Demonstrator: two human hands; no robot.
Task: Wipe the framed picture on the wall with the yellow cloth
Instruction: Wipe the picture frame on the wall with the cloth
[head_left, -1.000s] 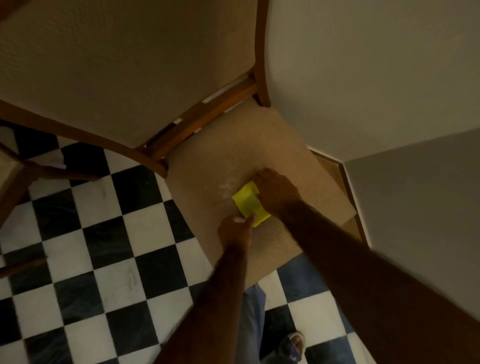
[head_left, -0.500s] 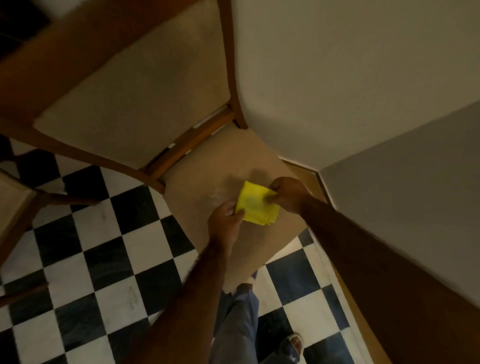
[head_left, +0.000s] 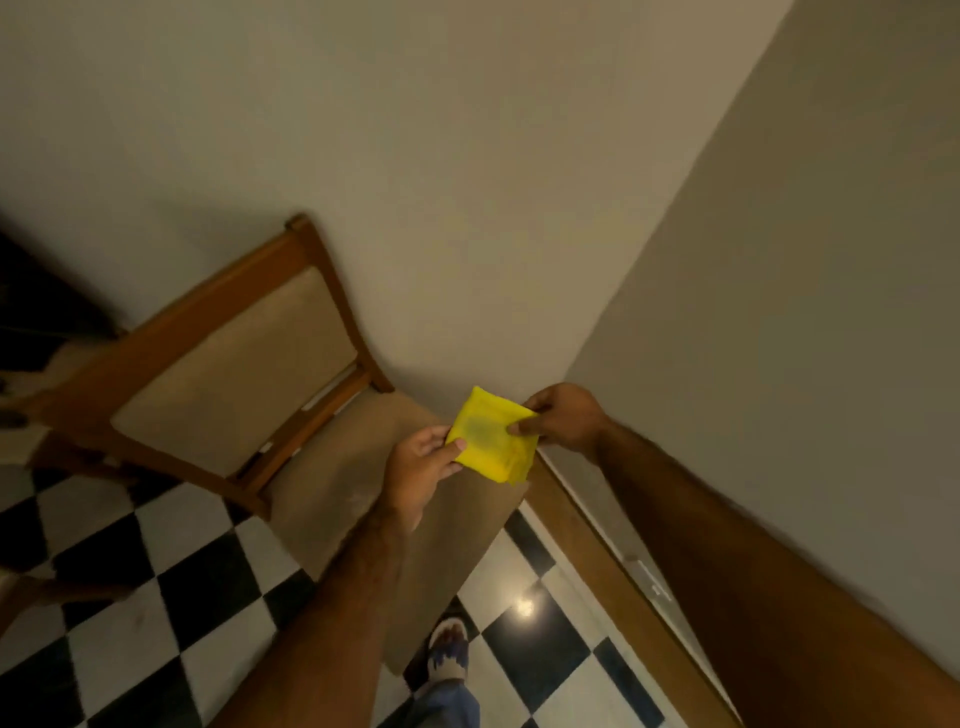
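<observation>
A folded yellow cloth (head_left: 491, 440) is held in the air above the chair seat, near the corner of the room. My left hand (head_left: 422, 466) pinches its lower left edge. My right hand (head_left: 563, 420) pinches its right edge with thumb on top. The cloth is a flat square, with a dull grey smudge in its middle. No framed picture shows in this view; only bare wall (head_left: 467, 182) is visible above.
A wooden chair (head_left: 234, 364) with beige padded back and seat stands against the wall, under my hands. Black and white checkered floor (head_left: 171, 587) lies below. A wooden skirting board (head_left: 597, 551) runs along the right wall. My foot (head_left: 449, 649) is beside the seat's front corner.
Both hands lifted the cloth off the chair seat and up toward the wall corner. My view has tilted upward, so the chair now sits lower and more wall shows.
</observation>
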